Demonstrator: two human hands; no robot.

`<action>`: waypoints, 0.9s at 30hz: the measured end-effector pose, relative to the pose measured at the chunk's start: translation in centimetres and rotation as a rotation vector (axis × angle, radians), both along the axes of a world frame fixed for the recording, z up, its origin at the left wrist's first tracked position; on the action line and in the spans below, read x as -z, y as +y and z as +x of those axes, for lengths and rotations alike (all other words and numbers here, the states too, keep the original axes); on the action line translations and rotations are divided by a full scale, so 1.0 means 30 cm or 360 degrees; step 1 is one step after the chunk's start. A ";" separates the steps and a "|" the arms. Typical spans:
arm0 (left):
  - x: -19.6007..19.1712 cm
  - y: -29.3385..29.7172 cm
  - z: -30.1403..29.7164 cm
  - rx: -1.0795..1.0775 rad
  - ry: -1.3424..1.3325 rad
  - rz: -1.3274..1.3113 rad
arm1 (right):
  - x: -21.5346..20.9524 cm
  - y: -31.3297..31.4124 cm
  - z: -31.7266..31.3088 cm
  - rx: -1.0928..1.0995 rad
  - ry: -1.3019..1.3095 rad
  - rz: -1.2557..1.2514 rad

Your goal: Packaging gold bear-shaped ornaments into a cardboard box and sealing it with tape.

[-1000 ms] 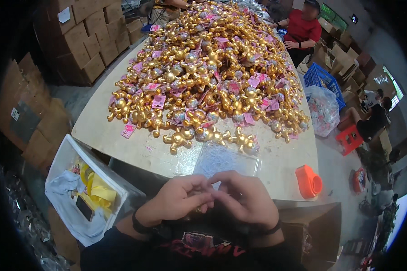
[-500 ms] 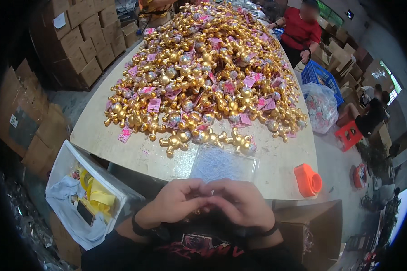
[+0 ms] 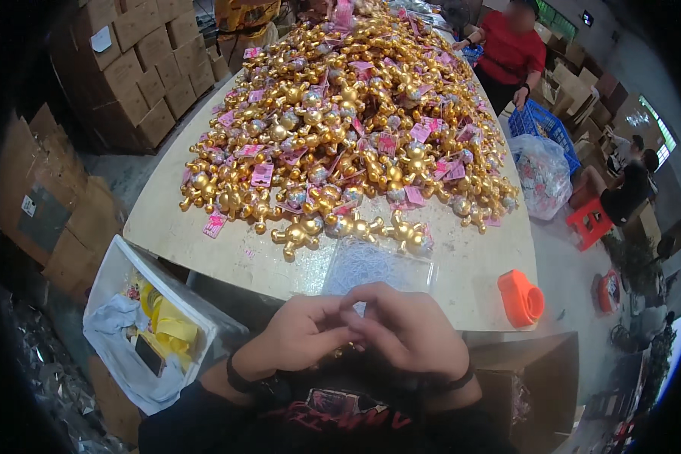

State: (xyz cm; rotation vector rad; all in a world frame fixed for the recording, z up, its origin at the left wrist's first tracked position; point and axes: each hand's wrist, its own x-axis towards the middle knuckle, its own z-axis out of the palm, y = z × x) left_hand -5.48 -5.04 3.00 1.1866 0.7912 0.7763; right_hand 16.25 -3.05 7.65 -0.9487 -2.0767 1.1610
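My left hand point(image 3: 299, 333) and my right hand point(image 3: 408, 329) are pressed together close to my chest, below the near edge of the table point(image 3: 477, 272). Their fingertips meet over something small; what it is stays hidden between the fingers. Just beyond the hands lies a clear plastic tray point(image 3: 378, 266) with thin pale loops in it. Behind the tray spreads a big heap of shiny gold figure toys point(image 3: 348, 129) with pink tags. A few loose gold figures point(image 3: 299, 234) lie at the heap's near edge.
An orange tape dispenser point(image 3: 520, 297) sits at the table's right near corner. A white bin point(image 3: 140, 333) with yellow items and a phone stands at my left. Stacked cardboard boxes point(image 3: 140, 68) fill the left. A person in red point(image 3: 511, 57) stands at the far end; a blue crate point(image 3: 541, 125) and a plastic bag point(image 3: 541, 174) are right.
My hands have stayed together near my chest, with only slight finger movement. The view has shifted a little closer to the table.
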 end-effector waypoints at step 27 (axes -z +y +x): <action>0.149 0.033 -0.039 0.0174 0.0205 0.0587 | -0.034 0.038 0.003 0.0029 0.1444 -0.0334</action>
